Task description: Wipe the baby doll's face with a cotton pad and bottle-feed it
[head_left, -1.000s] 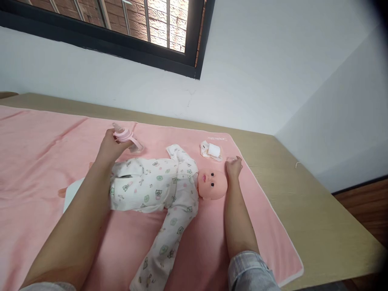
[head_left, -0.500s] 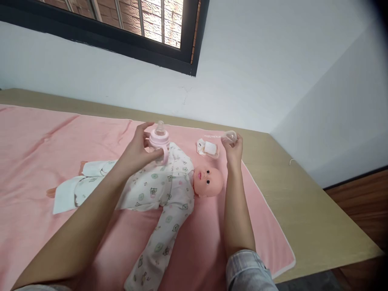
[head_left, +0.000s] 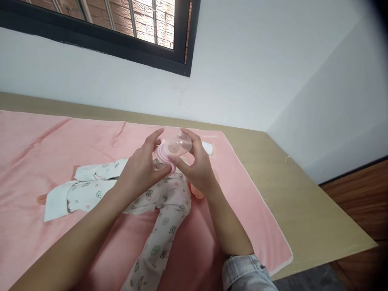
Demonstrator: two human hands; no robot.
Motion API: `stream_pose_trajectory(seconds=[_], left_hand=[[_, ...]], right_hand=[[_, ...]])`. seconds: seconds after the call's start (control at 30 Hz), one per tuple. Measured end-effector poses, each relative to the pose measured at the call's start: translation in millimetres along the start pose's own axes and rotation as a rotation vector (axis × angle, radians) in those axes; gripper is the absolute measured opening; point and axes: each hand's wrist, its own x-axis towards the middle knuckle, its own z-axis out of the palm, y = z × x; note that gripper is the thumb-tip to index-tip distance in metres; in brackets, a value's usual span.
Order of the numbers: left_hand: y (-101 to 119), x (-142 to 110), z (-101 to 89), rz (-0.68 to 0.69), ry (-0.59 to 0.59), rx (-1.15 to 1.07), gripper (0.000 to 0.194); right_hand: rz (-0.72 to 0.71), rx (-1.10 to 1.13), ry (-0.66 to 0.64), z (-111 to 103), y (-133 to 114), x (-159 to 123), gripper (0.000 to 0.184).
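Observation:
My left hand (head_left: pixel 145 163) is wrapped round a baby bottle (head_left: pixel 163 152) with a pink collar and handle, tilted toward the right. My right hand (head_left: pixel 198 163) grips a clear domed bottle cap (head_left: pixel 181 144), which sits over the bottle's teat end. Whether the cap is fully seated I cannot tell. Under both hands lies a baby doll (head_left: pixel 165 190) in white printed clothes, on its back. Its head is mostly hidden behind my right hand and wrist.
A pink blanket (head_left: pixel 242 218) with a white edge covers much of the wooden tabletop (head_left: pixel 291 210). Beyond my right hand lies a small white packet (head_left: pixel 207 148). Behind the table rises a white wall (head_left: pixel 230 93) with a dark-framed window (head_left: pixel 182 56).
My right hand has moved left from beyond the doll's head, bringing the clear cap onto the bottle's top. The bottle has gone from upright to tilted right.

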Motion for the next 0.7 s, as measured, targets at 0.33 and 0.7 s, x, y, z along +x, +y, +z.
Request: stream_pose_trajectory(seconds=[0.33, 0.7], left_hand=[[3, -2, -2.4, 0.069, 0.023, 0.031, 0.085], [27, -33, -43.1, 0.211, 0.119, 0.056, 0.043]], right_hand=[[0.002, -0.012, -0.054, 15, 4, -3, 0.084], [0.004, 0.015, 0.087, 2, 1, -2, 0.09]])
